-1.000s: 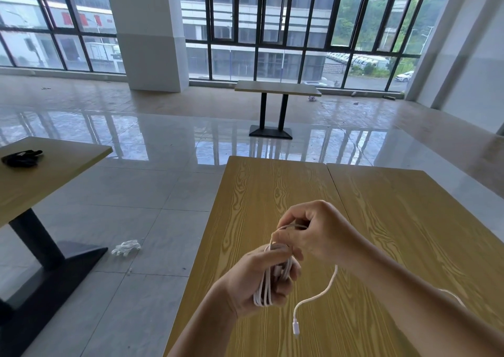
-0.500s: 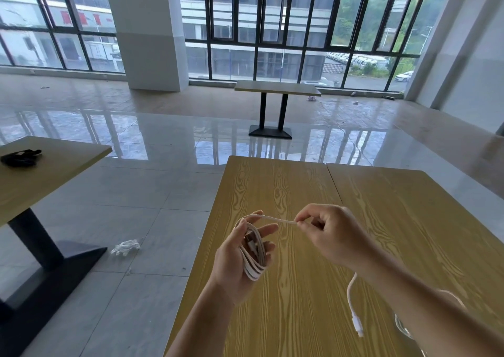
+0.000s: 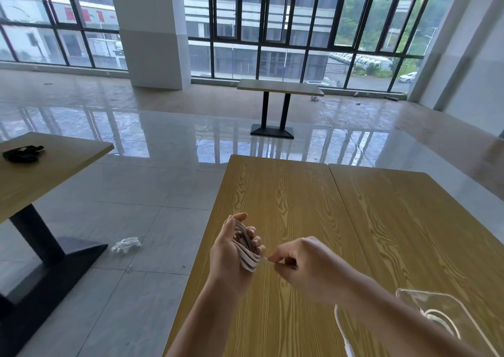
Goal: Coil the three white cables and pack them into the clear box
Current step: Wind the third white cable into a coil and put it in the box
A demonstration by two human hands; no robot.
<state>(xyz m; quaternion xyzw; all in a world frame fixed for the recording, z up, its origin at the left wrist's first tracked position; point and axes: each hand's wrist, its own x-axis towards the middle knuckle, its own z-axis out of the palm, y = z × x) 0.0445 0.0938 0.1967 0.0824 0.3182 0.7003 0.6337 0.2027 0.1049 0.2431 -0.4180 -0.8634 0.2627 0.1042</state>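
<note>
My left hand point(image 3: 231, 250) holds a coil of white cable point(image 3: 246, 249) wound around its fingers, above the wooden table point(image 3: 300, 198). My right hand point(image 3: 305, 264) pinches the loose strand of that cable just right of the coil. The free tail of the cable point(image 3: 342, 332) hangs down under my right forearm. The clear box point(image 3: 409, 298) stands at the lower right, partly hidden by my right arm, with a white cable point(image 3: 441, 321) coiled inside it.
A second wooden table point(image 3: 54, 165) with a black object point(image 3: 21, 152) stands to the left. A crumpled white item point(image 3: 126, 244) lies on the tiled floor. Another table point(image 3: 278, 89) stands far off by the windows.
My right hand has swung from above the coil down to its lower right, laying another turn around my left hand. The view tilted down, bringing the clear box into sight.
</note>
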